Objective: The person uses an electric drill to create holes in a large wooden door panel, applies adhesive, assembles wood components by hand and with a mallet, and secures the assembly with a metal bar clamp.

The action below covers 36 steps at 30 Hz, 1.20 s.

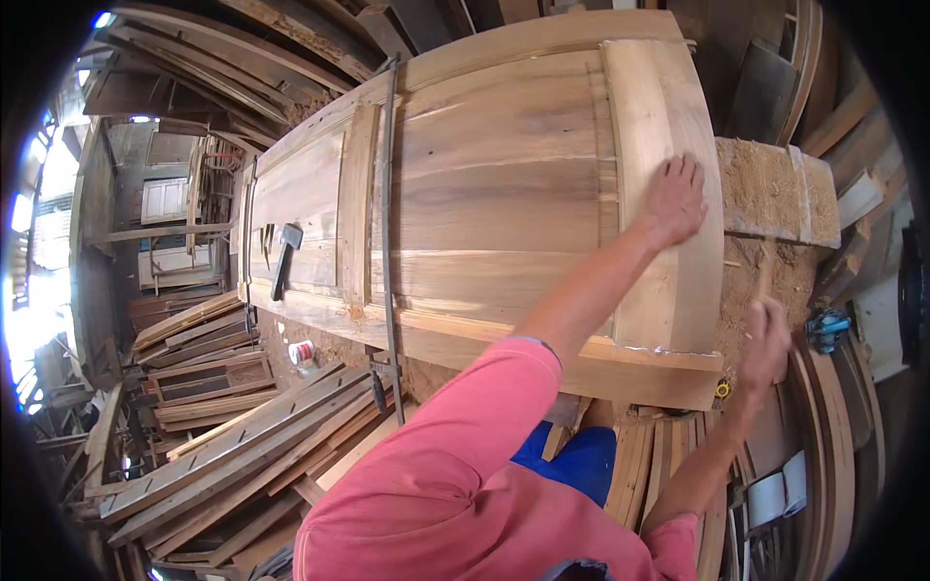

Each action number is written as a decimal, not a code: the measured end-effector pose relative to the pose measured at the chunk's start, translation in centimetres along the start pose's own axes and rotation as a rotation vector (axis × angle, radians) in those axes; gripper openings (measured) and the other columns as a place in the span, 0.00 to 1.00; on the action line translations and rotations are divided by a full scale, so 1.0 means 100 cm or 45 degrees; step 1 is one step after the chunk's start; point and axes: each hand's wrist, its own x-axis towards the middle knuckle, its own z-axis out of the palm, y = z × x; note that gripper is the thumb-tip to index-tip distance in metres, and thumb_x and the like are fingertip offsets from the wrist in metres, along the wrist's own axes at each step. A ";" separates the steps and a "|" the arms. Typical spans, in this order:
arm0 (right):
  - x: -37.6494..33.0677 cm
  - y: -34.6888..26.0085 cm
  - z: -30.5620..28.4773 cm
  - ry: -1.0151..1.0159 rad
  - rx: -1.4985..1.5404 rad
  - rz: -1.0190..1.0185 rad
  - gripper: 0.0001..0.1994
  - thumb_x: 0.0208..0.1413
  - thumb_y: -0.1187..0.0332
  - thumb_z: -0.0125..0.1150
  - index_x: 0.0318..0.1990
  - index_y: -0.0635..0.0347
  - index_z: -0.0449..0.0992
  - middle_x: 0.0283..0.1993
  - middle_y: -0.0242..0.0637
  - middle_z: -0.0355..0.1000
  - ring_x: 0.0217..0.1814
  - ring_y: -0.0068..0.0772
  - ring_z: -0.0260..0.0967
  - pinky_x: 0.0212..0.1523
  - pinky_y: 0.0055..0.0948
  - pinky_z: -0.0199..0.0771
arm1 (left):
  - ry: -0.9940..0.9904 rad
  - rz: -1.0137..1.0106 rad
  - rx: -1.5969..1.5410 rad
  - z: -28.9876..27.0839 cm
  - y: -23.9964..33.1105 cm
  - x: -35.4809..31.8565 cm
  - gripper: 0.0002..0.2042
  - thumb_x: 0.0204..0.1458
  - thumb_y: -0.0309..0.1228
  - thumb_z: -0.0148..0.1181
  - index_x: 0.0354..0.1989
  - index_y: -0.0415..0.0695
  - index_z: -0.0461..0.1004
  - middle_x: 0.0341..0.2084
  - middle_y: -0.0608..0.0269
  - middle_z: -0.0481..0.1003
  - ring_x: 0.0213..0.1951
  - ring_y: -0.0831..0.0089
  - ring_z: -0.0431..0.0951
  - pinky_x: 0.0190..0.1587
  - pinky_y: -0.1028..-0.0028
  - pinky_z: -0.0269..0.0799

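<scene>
My own pink sleeve (436,455) lies nearest, with blue shorts (581,463) below the panel's edge. My right hand (765,341) is raised beside the panel's end, too blurred for me to tell whether its fingers curl round anything. Just left of it and a little lower is a small yellow round thing (723,389). My left hand (675,201) rests palm down on the pale end board (647,111), its fingers slightly spread and pinching nothing. That board lies across the right end of the big framed wooden panel (499,208), which is stretched flat in front of me. A whitish line, perhaps glue, marks the board's near edge. I judge the step to be seating this end piece; the next move seems to call for steady pressure, the edges flush and my left fingers clear of my right hand. Across the panel's middle runs a long bar clamp (389,198). Beyond it, a mallet (287,259) lies on the left part. On the ground past the near edge sits a white-and-red tub (301,351), its contents indiscernible. Farther off, a white slatted panel (165,199) stands among stacked timber.
</scene>
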 end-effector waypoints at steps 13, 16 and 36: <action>-0.188 -0.132 0.070 -0.507 0.650 0.213 0.19 0.65 0.64 0.57 0.57 0.69 0.74 0.35 0.35 0.78 0.37 0.22 0.72 0.36 0.23 0.71 | -0.280 0.320 0.031 -0.033 -0.015 -0.110 0.34 0.63 0.46 0.46 0.70 0.31 0.59 0.73 0.42 0.55 0.75 0.51 0.50 0.77 0.53 0.40; -0.246 -0.003 0.026 -0.161 0.625 0.467 0.17 0.66 0.61 0.57 0.53 0.67 0.77 0.34 0.33 0.77 0.36 0.19 0.71 0.35 0.20 0.69 | -0.389 0.275 -0.144 -0.021 -0.012 -0.095 0.31 0.62 0.45 0.48 0.67 0.33 0.63 0.70 0.41 0.60 0.72 0.48 0.57 0.73 0.53 0.49; -0.326 0.420 0.222 -1.003 -0.582 1.152 0.24 0.58 0.57 0.56 0.60 0.53 0.78 0.72 0.48 0.61 0.72 0.58 0.59 0.70 0.50 0.61 | -0.041 0.760 0.163 0.007 -0.061 -0.096 0.30 0.63 0.44 0.43 0.68 0.34 0.59 0.67 0.40 0.59 0.69 0.48 0.56 0.70 0.51 0.45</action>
